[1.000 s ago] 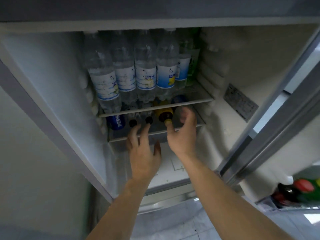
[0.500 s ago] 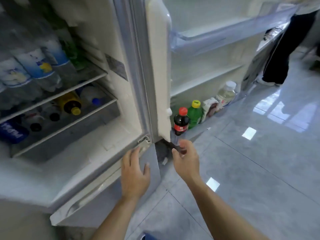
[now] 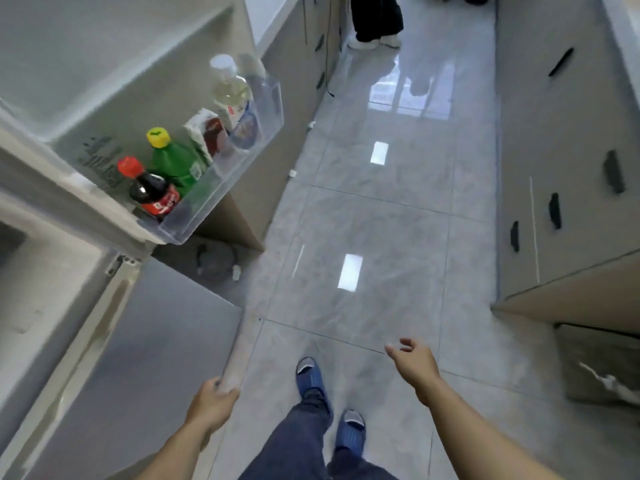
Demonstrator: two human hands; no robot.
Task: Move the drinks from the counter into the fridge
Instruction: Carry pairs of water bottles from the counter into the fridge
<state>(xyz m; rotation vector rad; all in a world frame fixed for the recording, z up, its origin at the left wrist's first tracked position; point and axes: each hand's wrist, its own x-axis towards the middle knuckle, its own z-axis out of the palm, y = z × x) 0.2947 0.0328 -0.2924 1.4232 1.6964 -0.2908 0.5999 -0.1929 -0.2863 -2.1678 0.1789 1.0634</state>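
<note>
Since half a second ago you are turning away from the fridge interior, and your left hand (image 3: 214,396), which was lying flat against the lower front, is now gripping the corner of the lower door (image 3: 138,358). Your right hand (image 3: 414,358) is hanging free over the floor (image 3: 381,220), fingers loosely curled, holding nothing.

The drinks in view are sitting in the door bin (image 3: 221,199): cola (image 3: 152,195), green bottle (image 3: 175,161), carton (image 3: 204,131) and clear bottle (image 3: 230,90), all upright. No tabletop drinks are showing, so I cannot tell how many are left.

Watch the upper door: it is standing open and jutting into the aisle, and you are walking right beside it. Bumping it could be rattling those bottles or tipping the cola out. Another person's feet (image 3: 375,41) are standing far down the aisle.
</note>
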